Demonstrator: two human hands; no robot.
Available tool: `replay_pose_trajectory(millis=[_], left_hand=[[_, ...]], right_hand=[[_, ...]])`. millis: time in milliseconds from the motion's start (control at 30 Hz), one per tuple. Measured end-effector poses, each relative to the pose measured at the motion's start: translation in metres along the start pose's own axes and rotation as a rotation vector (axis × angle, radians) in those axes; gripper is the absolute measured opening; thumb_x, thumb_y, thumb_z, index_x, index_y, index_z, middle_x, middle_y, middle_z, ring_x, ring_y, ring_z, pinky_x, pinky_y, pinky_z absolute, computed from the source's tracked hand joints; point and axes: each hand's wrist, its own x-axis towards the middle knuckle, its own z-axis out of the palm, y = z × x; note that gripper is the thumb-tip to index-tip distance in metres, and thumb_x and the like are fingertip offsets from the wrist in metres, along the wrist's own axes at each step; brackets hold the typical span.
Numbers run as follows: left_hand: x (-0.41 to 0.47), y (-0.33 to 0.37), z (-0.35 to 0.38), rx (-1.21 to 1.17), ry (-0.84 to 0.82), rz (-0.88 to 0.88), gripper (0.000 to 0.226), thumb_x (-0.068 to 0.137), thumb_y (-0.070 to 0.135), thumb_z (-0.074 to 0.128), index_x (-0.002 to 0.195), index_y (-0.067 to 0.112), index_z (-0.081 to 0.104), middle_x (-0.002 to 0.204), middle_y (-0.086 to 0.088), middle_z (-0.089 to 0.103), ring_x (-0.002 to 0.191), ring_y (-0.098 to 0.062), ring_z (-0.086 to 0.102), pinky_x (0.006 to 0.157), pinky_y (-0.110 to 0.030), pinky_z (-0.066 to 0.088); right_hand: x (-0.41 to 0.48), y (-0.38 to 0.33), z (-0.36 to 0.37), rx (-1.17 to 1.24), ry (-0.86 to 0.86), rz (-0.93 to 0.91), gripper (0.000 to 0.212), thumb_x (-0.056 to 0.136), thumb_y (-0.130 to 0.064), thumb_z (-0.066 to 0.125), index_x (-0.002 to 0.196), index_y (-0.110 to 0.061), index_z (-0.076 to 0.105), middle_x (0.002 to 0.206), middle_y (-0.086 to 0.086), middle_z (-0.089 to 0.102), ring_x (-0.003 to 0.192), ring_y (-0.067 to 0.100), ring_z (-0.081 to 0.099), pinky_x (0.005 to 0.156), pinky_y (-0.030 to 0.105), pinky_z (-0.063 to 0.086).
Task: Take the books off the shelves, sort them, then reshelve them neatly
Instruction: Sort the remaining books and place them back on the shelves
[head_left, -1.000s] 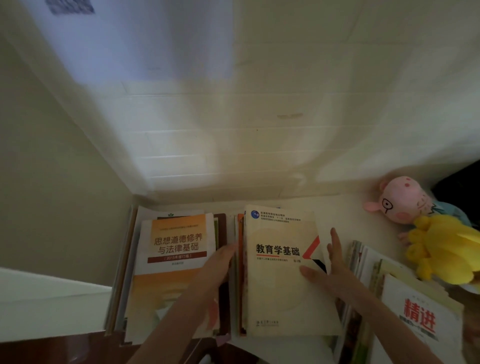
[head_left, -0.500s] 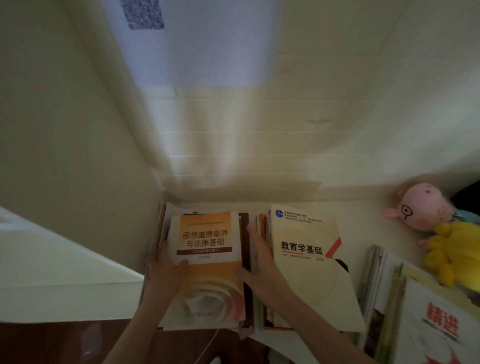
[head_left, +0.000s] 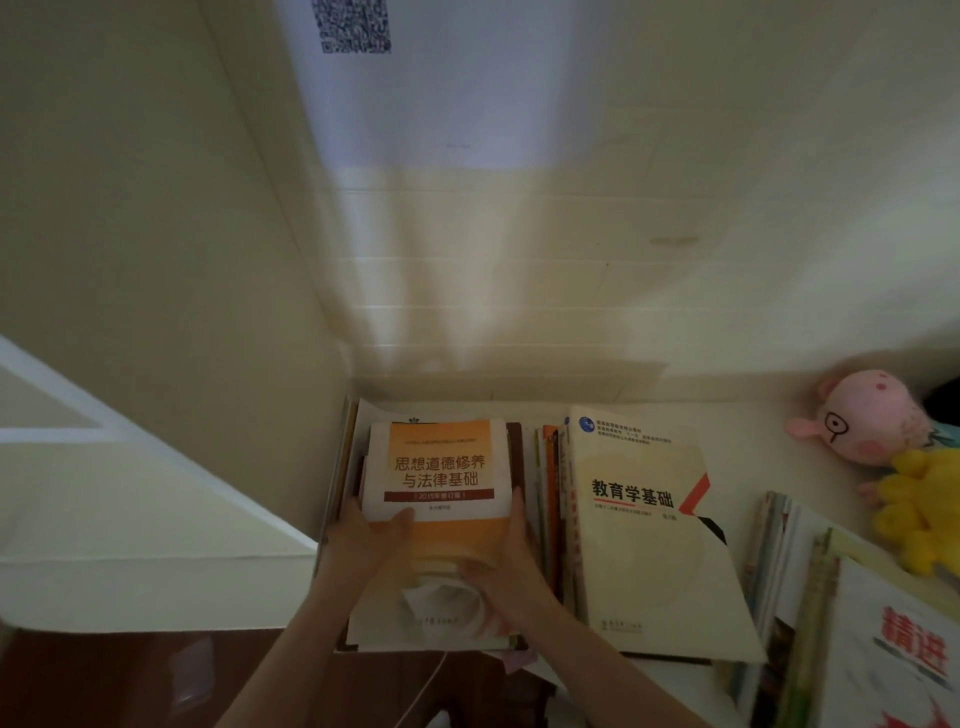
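Observation:
An orange and white book (head_left: 439, 467) tops the left stack on the pale desk (head_left: 743, 436), against the corner of the wall. My left hand (head_left: 371, 540) grips its left edge, thumb on the cover. My right hand (head_left: 506, 561) holds its right edge, fingers running along the side and thumb on the cover. Right of it lies a second stack topped by a cream book (head_left: 649, 530) with black characters. A third stack, with a white book (head_left: 904, 654) bearing red characters, lies at the lower right.
A pink plush pig (head_left: 867, 415) and a yellow plush toy (head_left: 919, 504) sit at the right end of the desk. A wall with a QR-code sheet (head_left: 356, 23) rises behind. A white ledge (head_left: 156, 561) juts in at the left.
My right hand left the cream book and came to the orange book's right edge. My left hand moved to its left edge. The camera view shifted left and up.

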Motion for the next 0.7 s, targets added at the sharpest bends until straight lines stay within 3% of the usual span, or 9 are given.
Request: replay_pose_trajectory(millis=[200, 300, 433, 567, 600, 700], left_hand=[[-0.009, -0.003, 0.007, -0.042, 0.019, 0.092, 0.056, 0.081, 0.034, 0.072, 0.123, 0.007, 0.046, 0.110, -0.003, 0.059, 0.094, -0.021, 0.058, 0.061, -0.021, 0.045], [-0.010, -0.006, 0.010, -0.175, 0.022, 0.141, 0.057, 0.080, 0.031, 0.073, 0.126, 0.007, 0.049, 0.110, -0.001, 0.061, 0.092, -0.018, 0.058, 0.071, -0.030, 0.053], [-0.016, -0.006, 0.012, -0.301, 0.029, 0.161, 0.058, 0.082, 0.030, 0.071, 0.129, 0.007, 0.046, 0.105, -0.001, 0.060, 0.081, -0.011, 0.058, 0.059, -0.019, 0.045], [-0.030, -0.007, 0.008, -0.449, -0.017, 0.217, 0.042, 0.085, 0.025, 0.069, 0.119, 0.016, 0.048, 0.102, 0.001, 0.064, 0.086, -0.010, 0.063, 0.061, -0.020, 0.051], [-0.033, -0.007, 0.005, -0.477, -0.022, 0.237, 0.040, 0.083, 0.027, 0.071, 0.116, 0.020, 0.048, 0.100, 0.004, 0.064, 0.088, -0.013, 0.064, 0.064, -0.023, 0.054], [-0.046, -0.004, -0.009, -0.541, -0.065, 0.281, 0.063, 0.068, 0.042, 0.080, 0.121, 0.024, 0.051, 0.108, -0.001, 0.067, 0.098, -0.023, 0.066, 0.074, -0.039, 0.059]], right_hand=[[0.001, 0.011, -0.011, -0.029, 0.037, 0.018, 0.112, 0.083, -0.010, 0.071, 0.149, -0.022, -0.019, 0.147, -0.002, 0.028, 0.137, 0.014, 0.030, 0.111, 0.031, 0.032], [0.001, 0.012, -0.010, -0.032, 0.027, -0.002, 0.109, 0.085, -0.010, 0.069, 0.149, -0.022, -0.018, 0.140, -0.006, 0.028, 0.131, 0.007, 0.029, 0.110, 0.028, 0.029], [0.001, 0.016, -0.012, 0.002, 0.032, 0.014, 0.111, 0.084, -0.007, 0.068, 0.149, -0.028, -0.019, 0.145, -0.006, 0.029, 0.135, 0.010, 0.031, 0.113, 0.033, 0.033], [0.003, 0.013, -0.014, 0.030, -0.013, -0.023, 0.114, 0.084, -0.006, 0.070, 0.144, -0.026, -0.025, 0.139, -0.007, 0.027, 0.123, 0.005, 0.033, 0.100, 0.018, 0.033], [0.005, 0.011, -0.015, 0.053, -0.010, -0.025, 0.117, 0.083, -0.007, 0.072, 0.144, -0.027, -0.026, 0.141, -0.006, 0.026, 0.123, 0.006, 0.034, 0.102, 0.020, 0.033], [0.010, 0.004, -0.021, 0.197, -0.008, -0.085, 0.129, 0.072, -0.013, 0.082, 0.143, -0.038, -0.023, 0.147, 0.001, 0.034, 0.129, 0.014, 0.042, 0.108, 0.039, 0.041]])
